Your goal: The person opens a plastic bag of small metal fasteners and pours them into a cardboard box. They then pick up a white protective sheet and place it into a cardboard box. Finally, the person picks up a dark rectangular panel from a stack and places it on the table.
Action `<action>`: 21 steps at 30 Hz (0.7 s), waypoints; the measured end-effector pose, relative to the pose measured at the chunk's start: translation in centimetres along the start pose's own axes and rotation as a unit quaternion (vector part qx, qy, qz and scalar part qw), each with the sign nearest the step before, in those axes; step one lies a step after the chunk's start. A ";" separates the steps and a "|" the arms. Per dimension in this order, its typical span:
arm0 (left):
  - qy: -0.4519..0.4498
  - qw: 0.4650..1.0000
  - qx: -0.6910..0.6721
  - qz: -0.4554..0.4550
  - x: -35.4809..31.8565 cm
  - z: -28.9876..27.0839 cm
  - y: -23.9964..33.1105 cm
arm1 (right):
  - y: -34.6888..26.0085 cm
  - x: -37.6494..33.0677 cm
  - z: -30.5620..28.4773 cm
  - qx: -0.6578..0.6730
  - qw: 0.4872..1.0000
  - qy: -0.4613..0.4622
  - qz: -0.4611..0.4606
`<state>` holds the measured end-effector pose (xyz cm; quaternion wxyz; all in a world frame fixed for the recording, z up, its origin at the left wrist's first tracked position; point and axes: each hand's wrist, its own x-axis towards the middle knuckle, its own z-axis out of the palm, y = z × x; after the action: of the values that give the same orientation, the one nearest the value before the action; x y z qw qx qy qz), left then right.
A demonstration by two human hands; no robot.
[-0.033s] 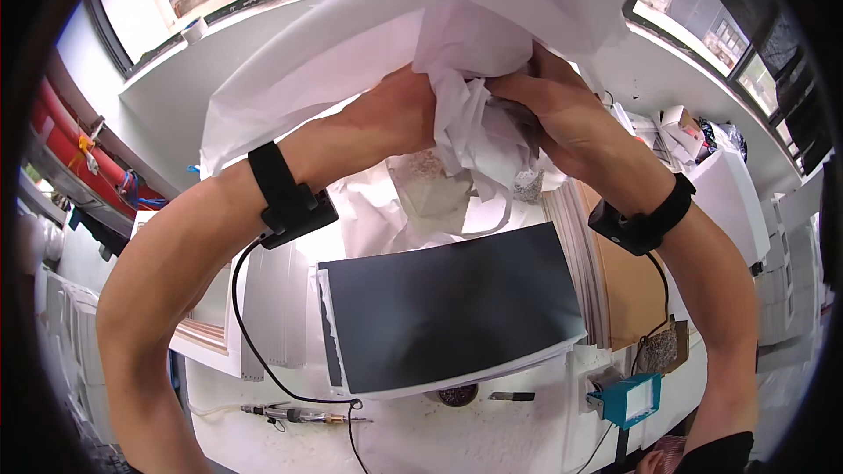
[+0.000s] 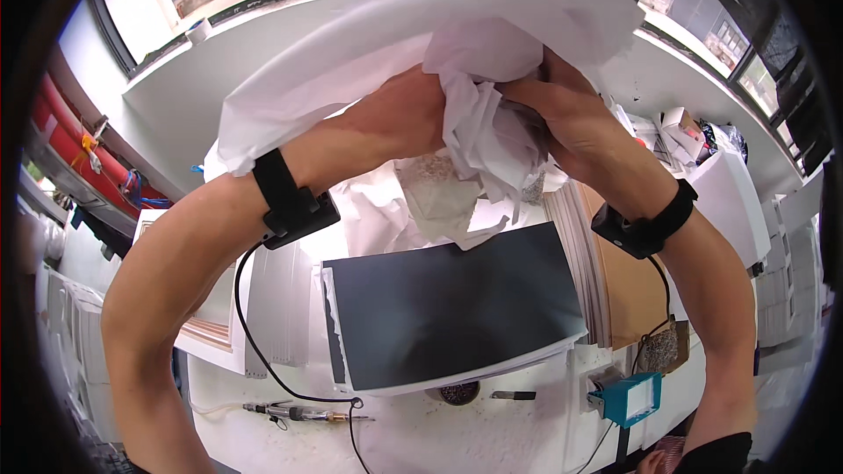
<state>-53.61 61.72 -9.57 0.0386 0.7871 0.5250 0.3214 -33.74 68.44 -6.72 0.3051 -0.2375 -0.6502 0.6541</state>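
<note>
As the head view has it, both bare arms reach out in a wide ring, and they meet at a crumpled white sheet! Look at the left hand: it goes in behind the folds, mostly hidden, so how far its fingers are closed cannot be told. Across from it, the right hand looks closed on the bunched part, thumb side against the creases, fingertips out of sight. And here's the key relation: the bunch sits right between the two hands, touching both, while the broad span arches beyond the grip, its long axis running crosswise, the drooping corner out to the left over that forearm. So the left hand is nearer that corner! On the person's side of the grip, a pale tail hangs down, its tip overlapping the far edge of a dark panel in view; contact can't be judged. That panel lies crosswise too, with brown board to the right of it, nearer the person than the right hand.
</note>
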 end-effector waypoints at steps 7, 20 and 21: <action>0.007 0.993 -0.080 -0.084 -3.0 -4.2 7.1 | -1.0 -4.1 -5.8 0.144 0.985 0.048 -0.076; -0.202 0.737 -0.594 -0.252 -24.0 5.3 26.2 | -6.8 -21.4 -7.6 0.112 0.959 0.201 -0.164; -0.174 0.740 -0.597 -0.255 -24.7 6.0 27.1 | -7.1 -23.6 -7.9 0.104 0.958 0.213 -0.163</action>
<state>-34.58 30.25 -14.96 0.6719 0.4817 0.3909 0.4047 -11.01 57.08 -2.02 0.5618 -0.2292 -0.5283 0.5938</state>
